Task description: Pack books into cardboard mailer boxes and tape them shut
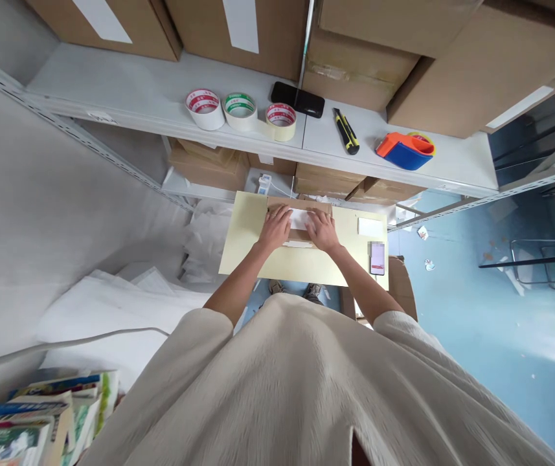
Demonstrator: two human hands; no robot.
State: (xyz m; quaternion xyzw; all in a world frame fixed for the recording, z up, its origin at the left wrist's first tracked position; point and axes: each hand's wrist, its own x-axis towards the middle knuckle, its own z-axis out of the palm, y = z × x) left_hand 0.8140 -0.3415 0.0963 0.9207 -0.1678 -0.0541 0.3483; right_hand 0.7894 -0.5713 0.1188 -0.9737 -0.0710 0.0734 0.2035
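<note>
A small brown cardboard box (301, 235) lies on the pale yellow tabletop (245, 239) in front of me. On its top is a white paper label (299, 219). My left hand (275, 229) rests on the left side of the box, its fingertips reaching the label's left end. Opposite it, my right hand (322, 229) lies on the right side, fingertips at the label's right end. Both hands have their fingers stretched out against the surface. A white strip (298, 244) shows along the box's near side.
A phone (377, 257) and a white paper pad (370, 226) lie at the table's right. The shelf (151, 90) above carries tape rolls (241, 111), a black case (297, 99), a utility knife (346, 131), a tape dispenser (406, 151) and large cartons (355, 71). Books (39, 417) are stacked lower left.
</note>
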